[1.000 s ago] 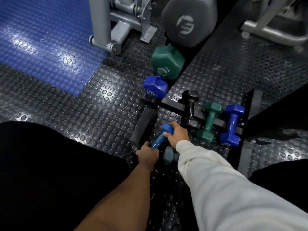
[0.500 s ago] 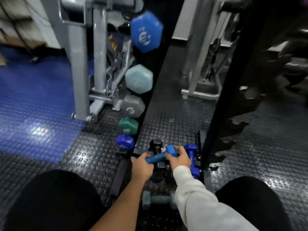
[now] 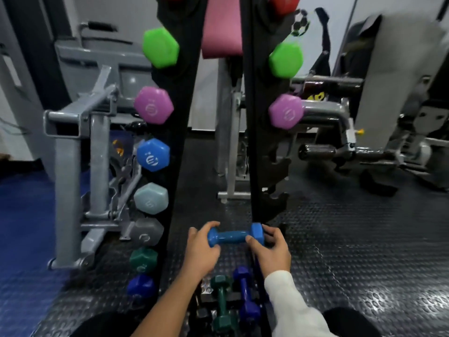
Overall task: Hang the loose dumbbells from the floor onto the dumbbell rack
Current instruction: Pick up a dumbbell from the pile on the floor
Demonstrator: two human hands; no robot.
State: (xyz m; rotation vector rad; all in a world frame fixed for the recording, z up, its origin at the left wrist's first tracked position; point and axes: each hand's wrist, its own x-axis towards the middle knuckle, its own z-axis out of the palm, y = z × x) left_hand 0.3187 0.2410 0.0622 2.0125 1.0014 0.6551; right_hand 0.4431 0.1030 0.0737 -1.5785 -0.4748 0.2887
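- I'm holding the blue dumbbell (image 3: 234, 235) level in front of the dumbbell rack (image 3: 250, 132), low between its two black uprights
- My left hand (image 3: 202, 249) is curling round its left head
- My right hand (image 3: 272, 249) is pinching its right head with fingers and thumb

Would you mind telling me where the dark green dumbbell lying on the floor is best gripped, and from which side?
Probably round the narrow handle of the dark green dumbbell, coming down from above. It lies flat, pointing away from the person, with the handle showing between its two wider heads. The dark blue dumbbell lies close on its right, so the fingers have little room on that side.
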